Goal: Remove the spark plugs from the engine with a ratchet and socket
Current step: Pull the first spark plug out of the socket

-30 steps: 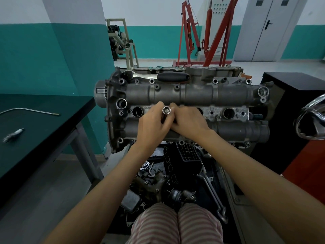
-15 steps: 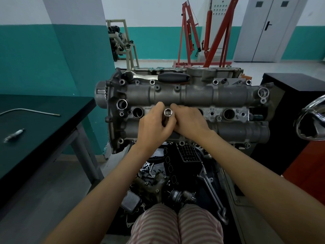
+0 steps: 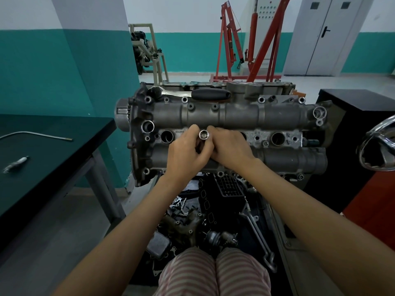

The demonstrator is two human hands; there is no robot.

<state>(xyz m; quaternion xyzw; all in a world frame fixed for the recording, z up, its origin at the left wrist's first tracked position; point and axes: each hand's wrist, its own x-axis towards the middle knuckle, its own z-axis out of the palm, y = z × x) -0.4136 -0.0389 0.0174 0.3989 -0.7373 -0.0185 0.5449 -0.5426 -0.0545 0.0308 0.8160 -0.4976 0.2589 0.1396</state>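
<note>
I see the engine (image 3: pixel 226 135) filling the middle of my view, its cam cover facing me with open plug wells along the centre strip. A black table (image 3: pixel 53 159) stands to its left; a red hoist (image 3: pixel 252 45) stands well behind it. On the engine's far edge lies the ratchet (image 3: pixel 192 94), black handle pointing right. On the table lie a thin bent rod (image 3: pixel 36 135) and, nearer me, a spark plug (image 3: pixel 16 164). My left hand (image 3: pixel 188 153) and right hand (image 3: pixel 232 147) meet over the engine's centre strip, fingers of both curled round the socket (image 3: pixel 204 135), which stands upright between them with its open end toward me.
</note>
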